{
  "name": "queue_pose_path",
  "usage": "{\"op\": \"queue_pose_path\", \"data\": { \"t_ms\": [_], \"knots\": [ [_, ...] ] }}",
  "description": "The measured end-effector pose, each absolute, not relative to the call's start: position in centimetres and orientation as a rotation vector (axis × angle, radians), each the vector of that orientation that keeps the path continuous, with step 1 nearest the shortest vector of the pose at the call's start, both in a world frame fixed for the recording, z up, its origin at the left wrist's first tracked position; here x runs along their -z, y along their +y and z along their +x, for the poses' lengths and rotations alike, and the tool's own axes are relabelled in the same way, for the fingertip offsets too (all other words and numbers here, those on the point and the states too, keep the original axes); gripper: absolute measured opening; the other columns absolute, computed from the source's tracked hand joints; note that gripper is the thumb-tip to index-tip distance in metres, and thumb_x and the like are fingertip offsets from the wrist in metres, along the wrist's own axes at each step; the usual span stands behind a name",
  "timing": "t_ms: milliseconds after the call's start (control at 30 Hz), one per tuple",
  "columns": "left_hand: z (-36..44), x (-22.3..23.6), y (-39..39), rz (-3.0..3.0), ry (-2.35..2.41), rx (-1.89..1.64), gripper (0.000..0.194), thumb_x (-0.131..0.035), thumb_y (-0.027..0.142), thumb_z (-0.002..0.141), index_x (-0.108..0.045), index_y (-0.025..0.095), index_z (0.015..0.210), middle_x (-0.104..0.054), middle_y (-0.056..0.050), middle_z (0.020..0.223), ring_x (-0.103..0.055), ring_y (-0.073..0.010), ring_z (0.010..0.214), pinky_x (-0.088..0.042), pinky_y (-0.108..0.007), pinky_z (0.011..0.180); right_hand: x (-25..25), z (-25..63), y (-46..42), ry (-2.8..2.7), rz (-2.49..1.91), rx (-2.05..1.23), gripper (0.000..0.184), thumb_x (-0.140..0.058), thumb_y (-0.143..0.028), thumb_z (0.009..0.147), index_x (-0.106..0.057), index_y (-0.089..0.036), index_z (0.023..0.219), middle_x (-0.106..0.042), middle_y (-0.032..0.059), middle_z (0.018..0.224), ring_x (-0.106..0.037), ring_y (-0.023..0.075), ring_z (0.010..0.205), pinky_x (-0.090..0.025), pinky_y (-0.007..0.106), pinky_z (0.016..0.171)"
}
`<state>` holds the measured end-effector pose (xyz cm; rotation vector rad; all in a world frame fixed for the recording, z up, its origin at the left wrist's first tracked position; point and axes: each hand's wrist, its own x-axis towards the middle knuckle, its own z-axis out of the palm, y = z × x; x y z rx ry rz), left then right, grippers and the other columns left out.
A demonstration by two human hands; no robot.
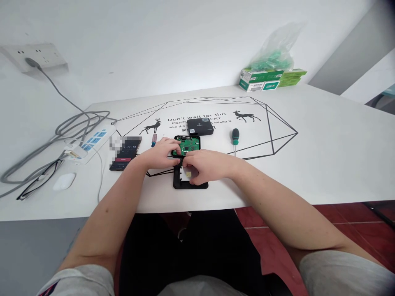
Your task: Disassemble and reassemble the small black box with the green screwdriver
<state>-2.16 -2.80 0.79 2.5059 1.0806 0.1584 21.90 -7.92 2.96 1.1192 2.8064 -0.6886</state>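
Note:
A green circuit board (pixel 190 144) sits in an opened black plastic case. Just below it lies the other half, a black cover (pixel 191 186), with a silvery metal plate (pixel 183 174) bearing a small yellowish square. My left hand (pixel 162 154) curls round the left edge of the board's case, fingers above and thumb near the joint between the halves. Over the cover, my right hand (pixel 206 166) has its fingers at the plate's upper edge and its thumb at the lower right; it hides much of the plate.
Behind lies a closed black box (pixel 200 126). A green-handled screwdriver (pixel 235 136) is to the right, another screwdriver (pixel 154 139) to the left. A phone (pixel 127 153), power strip (pixel 94 144), glasses (pixel 40 179) and white mouse-shaped object (pixel 64 181) lie left. Green boxes (pixel 262 78) stand at the back.

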Motion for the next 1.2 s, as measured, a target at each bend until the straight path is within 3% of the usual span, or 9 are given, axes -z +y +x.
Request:
{"op": "queue_pose_path", "data": {
  "t_ms": [267, 433, 567, 633, 700, 800, 867, 1067, 1200],
  "knots": [
    [-2.0, -0.7, -2.8, 2.545, 1.103, -0.198, 0.025, -0.061, 0.043, 0.096, -0.078, 0.028, 0.107, -0.063, -0.008, 0.155, -0.044, -0.0392, 0.154, -0.029, -0.065, 0.133, -2.7, 22.3, -7.7, 2.872, 1.098, 0.649, 0.024, -0.073, -0.028, 0.08, -0.072, -0.017, 0.101, -0.069, 0.0091, 0.104, -0.062, 0.0212, 0.082, -0.044, 0.034, 0.074],
    [-2.5, -0.7, -2.1, 2.517, 1.196, -0.324, 0.038, -0.057, 0.046, 0.1, -0.071, 0.028, 0.13, -0.063, -0.009, 0.154, -0.046, -0.0367, 0.151, -0.037, -0.057, 0.13, -3.1, 23.2, -6.6, 2.918, 1.117, 0.881, 0.037, -0.081, -0.042, 0.085, -0.074, -0.018, 0.113, -0.073, 0.0099, 0.113, -0.067, 0.023, 0.092, -0.05, 0.033, 0.081],
    [-3.0, -0.2, -0.9, 2.487, 1.698, -0.36, 0.044, -0.049, 0.019, 0.1, -0.067, 0.023, 0.139, -0.067, -0.012, 0.146, -0.054, -0.0361, 0.142, -0.045, -0.055, 0.121, -3.2, 25.7, -4.0, 2.806, 2.019, 0.557, 0.036, -0.064, -0.051, 0.102, -0.074, -0.018, 0.11, -0.078, 0.0129, 0.114, -0.07, 0.0274, 0.102, -0.052, 0.037, 0.088],
    [-3.0, 0.1, -0.5, 2.469, 1.9, -0.286, 0.047, -0.048, 0.013, 0.099, -0.069, 0.022, 0.139, -0.068, -0.014, 0.143, -0.055, -0.0368, 0.139, -0.048, -0.054, 0.116, -2.9, 27.6, -2.6, 2.428, 2.497, 0.24, 0.038, -0.058, -0.048, 0.105, -0.071, -0.016, 0.121, -0.076, 0.0188, 0.126, -0.071, 0.0329, 0.112, -0.054, 0.041, 0.089],
    [-2.9, 0.3, -0.2, 2.478, 1.958, -0.21, 0.046, -0.048, 0.011, 0.1, -0.072, 0.023, 0.138, -0.07, -0.014, 0.14, -0.056, -0.0367, 0.137, -0.049, -0.052, 0.113, -2.3, 29.4, -1.4, 2.066, 2.637, 0.23, 0.054, -0.062, -0.056, 0.103, -0.065, -0.013, 0.135, -0.074, 0.0242, 0.13, -0.071, 0.0379, 0.116, -0.056, 0.045, 0.088],
    [-2.8, 0.5, -0.2, 2.506, 1.937, -0.111, 0.043, -0.048, 0.012, 0.102, -0.076, 0.025, 0.132, -0.072, -0.013, 0.137, -0.057, -0.0373, 0.135, -0.049, -0.051, 0.109, -1.1, 31.4, -0.1, 1.857, 2.575, 0.354, 0.069, -0.073, -0.057, 0.095, -0.061, -0.008, 0.141, -0.077, 0.0246, 0.115, -0.075, 0.0375, 0.105, -0.058, 0.044, 0.083],
    [-2.9, 0.6, -0.2, 2.506, 1.937, -0.086, 0.042, -0.048, 0.012, 0.103, -0.078, 0.025, 0.129, -0.073, -0.013, 0.136, -0.058, -0.0375, 0.134, -0.049, -0.051, 0.108, -0.6, 32.2, 0.5, 1.836, 2.591, 0.359, 0.065, -0.074, -0.048, 0.094, -0.06, -0.006, 0.141, -0.078, 0.0197, 0.098, -0.076, 0.0354, 0.097, -0.058, 0.042, 0.077],
    [-3.5, 0.9, 0.3, 2.464, 2.036, -0.172, 0.041, -0.046, 0.015, 0.105, -0.079, 0.024, 0.129, -0.073, -0.015, 0.134, -0.061, -0.038, 0.131, -0.049, -0.053, 0.107, -0.7, 33.3, 0.9, 1.793, 2.567, 0.445, 0.021, -0.076, -0.032, 0.087, -0.074, -0.013, 0.097, -0.069, 0.0119, 0.067, -0.072, 0.0321, 0.076, -0.056, 0.042, 0.066],
    [-3.5, 1.2, 0.4, 2.46, 1.975, -0.174, 0.036, -0.053, 0.018, 0.102, -0.081, 0.023, 0.125, -0.074, -0.016, 0.133, -0.062, -0.0385, 0.129, -0.05, -0.052, 0.105, -1.5, 31.9, 0.2, 2.121, 2.837, 0.785, 0.025, -0.076, -0.026, 0.082, -0.064, -0.019, 0.103, -0.067, 0.0031, 0.064, -0.064, 0.0212, 0.058, -0.051, 0.035, 0.059]
  ]
}}
